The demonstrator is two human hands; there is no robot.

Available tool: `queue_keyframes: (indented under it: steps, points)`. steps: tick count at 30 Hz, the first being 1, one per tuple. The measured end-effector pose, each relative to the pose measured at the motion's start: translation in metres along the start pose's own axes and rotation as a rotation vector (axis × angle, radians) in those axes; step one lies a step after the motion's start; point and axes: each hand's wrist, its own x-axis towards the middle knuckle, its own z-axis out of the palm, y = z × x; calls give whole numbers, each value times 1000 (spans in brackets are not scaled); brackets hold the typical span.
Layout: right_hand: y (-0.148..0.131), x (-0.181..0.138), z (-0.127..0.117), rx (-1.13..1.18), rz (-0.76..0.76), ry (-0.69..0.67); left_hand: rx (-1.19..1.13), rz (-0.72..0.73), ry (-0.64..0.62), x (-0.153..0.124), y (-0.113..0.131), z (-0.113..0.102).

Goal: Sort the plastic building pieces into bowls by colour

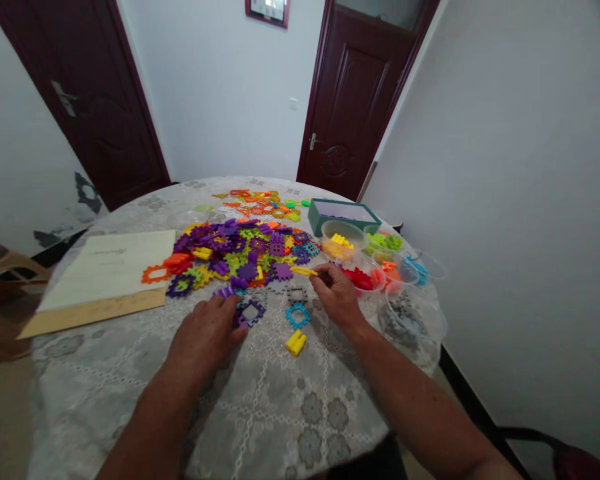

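Note:
A heap of purple, yellow, green and orange interlocking plastic pieces (240, 252) lies in the middle of the round table (260, 400). My left hand (207, 333) rests at the heap's near edge, fingers curled onto a purple square-frame piece (250, 312). My right hand (336, 293) is closed in a pinch on a thin yellow piece (304, 271) beside the heap. A blue frame piece (298, 315), a grey one (297, 294) and a yellow block (295, 342) lie between my hands.
Clear bowls at the right hold sorted pieces: yellow (341, 241), red (363, 275), green (384, 241), grey (411, 319). A green box (341, 213) stands behind them. A second pile (260, 202) lies farther back. A paper on a board (105, 277) is at the left.

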Motion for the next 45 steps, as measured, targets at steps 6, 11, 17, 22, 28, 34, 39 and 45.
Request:
queue_keyframes:
  steps: [6,11,17,22,28,34,39,45]
  points:
    - [-13,4,-16,-174,-185,86,24,0,-13,0,0,-3]
    - [-31,44,-59,-575,-245,102,-6,22,-23,-3,2,-7]
    - [-32,116,-86,-1020,-31,234,-126,13,44,-4,-1,-11]
    - [-28,108,-69,-974,-78,133,-203,-9,67,-5,-8,-8]
    - [-25,18,-23,-693,-186,-584,-255,47,61,-6,-4,-3]
    - [-7,-18,-2,-865,-58,-527,-210,35,17,-9,6,-3]
    - [-11,-15,2,-816,-48,-556,-185,42,10,-6,10,1]
    - [-44,-15,-16,-637,-73,-413,-125,100,18,4,5,12]
